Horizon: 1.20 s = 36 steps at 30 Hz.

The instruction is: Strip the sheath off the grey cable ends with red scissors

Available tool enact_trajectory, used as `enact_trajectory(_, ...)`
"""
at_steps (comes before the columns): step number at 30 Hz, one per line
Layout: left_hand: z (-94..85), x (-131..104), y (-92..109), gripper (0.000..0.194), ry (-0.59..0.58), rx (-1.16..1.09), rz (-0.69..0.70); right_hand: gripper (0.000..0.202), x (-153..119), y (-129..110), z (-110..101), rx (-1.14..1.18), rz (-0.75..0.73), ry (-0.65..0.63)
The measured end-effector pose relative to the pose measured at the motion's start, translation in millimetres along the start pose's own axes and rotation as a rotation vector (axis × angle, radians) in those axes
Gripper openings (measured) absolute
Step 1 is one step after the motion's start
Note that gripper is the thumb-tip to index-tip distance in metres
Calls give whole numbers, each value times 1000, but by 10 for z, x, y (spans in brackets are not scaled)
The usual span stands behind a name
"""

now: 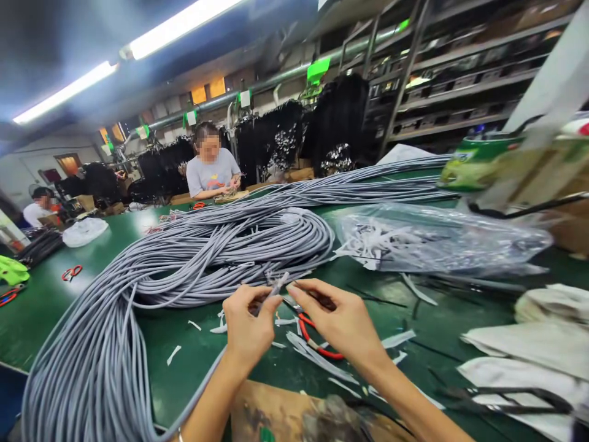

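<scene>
My left hand (251,325) is closed around the end of a grey cable (216,366), whose pale tip sticks up past the thumb. The cable runs back along my left forearm. My right hand (343,319) is beside that tip, thumb and forefinger pinched together; whatever is between them is too small to make out. Under it, red-handled cutters (309,341) lie on the green table (170,334), partly hidden by the fingers. White strips (317,362) of scrap are scattered around them. Behind both hands spreads a large bundle of grey cables (221,252).
A clear plastic bag (451,239) holds white scraps. White cloth gloves (538,344) and black-handled pliers (515,399) lie at the right. A stained board (257,405) is nearest me. Small red-handled snips (72,273) lie left. A co-worker (214,166) sits across the table.
</scene>
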State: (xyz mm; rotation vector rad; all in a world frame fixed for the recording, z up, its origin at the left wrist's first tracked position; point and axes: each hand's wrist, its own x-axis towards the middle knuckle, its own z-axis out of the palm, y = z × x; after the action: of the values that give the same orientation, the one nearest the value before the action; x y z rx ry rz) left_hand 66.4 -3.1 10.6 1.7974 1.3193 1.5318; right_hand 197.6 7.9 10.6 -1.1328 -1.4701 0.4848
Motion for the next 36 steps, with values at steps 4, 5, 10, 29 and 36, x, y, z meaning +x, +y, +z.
enact_trajectory(4,-11,-13,-7,19,-68,-42,-27,32,-33,-19,6,54,48,-38)
enact_trajectory(5,-14,-11,-5,19,-71,-49,-35,31,-40,-30,4,36,45,-26)
enact_trajectory(10,-27,-8,39,21,-96,-39,-31,29,-28,-66,-24,42,42,23)
enact_trajectory(29,-116,-10,111,27,-56,223,166,28,13,-9,-157,-285,-109,164)
enact_trajectory(36,-130,-22,129,25,-55,230,198,34,-46,-72,-131,-489,-507,198)
